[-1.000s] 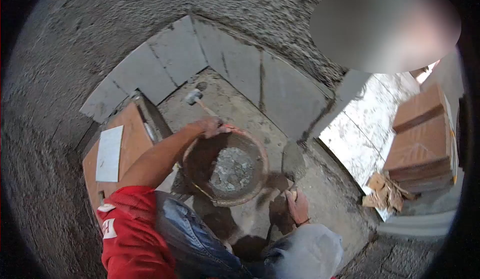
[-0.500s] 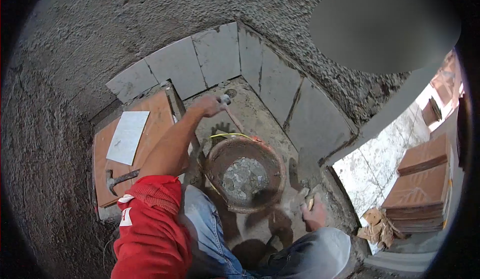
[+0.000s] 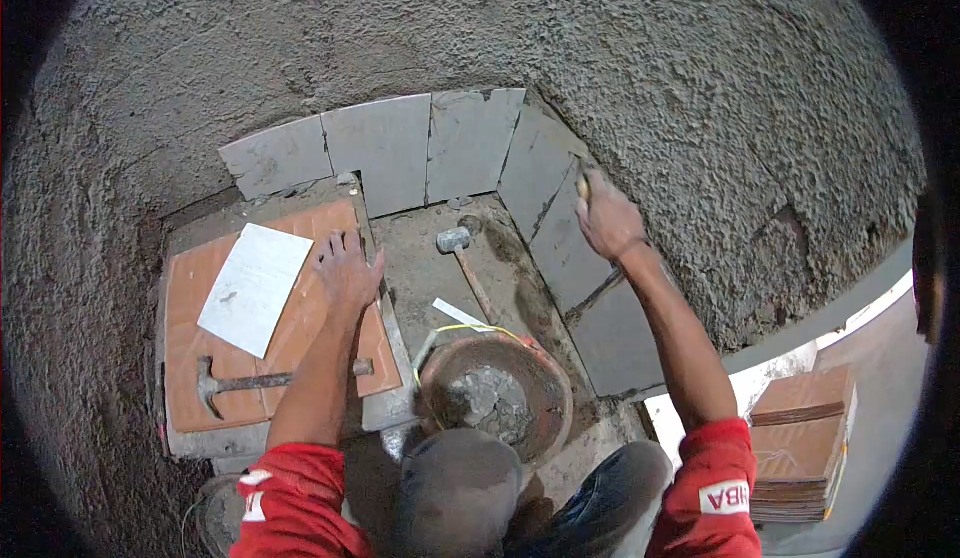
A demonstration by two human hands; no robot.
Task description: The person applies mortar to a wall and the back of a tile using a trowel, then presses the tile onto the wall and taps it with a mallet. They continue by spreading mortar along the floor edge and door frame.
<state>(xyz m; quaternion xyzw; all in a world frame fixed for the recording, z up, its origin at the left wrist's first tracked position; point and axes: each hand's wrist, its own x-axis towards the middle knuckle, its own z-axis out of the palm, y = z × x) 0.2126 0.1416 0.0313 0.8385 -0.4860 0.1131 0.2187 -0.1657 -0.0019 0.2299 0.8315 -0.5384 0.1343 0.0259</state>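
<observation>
My left hand [image 3: 347, 270] lies flat with fingers spread on the right edge of an orange tile stack [image 3: 190, 298]. My right hand [image 3: 606, 220] is raised against the grey wall tiles [image 3: 470, 143], closed on a small yellowish object that is mostly hidden. A mallet [image 3: 462, 258] lies loose on the mortar floor between my arms. A round pan of mortar [image 3: 495, 393] sits just in front of my knees.
A white sheet [image 3: 254, 288] and a claw hammer [image 3: 235, 382] lie on the orange tiles. Rough plaster wall [image 3: 700, 88] curves all around. A stack of brown tiles [image 3: 800, 443] stands at the lower right, outside the doorway.
My left hand let go of the mallet and moved onto the orange tiles. My right hand rose from the floor to the wall tiles. The view swung left.
</observation>
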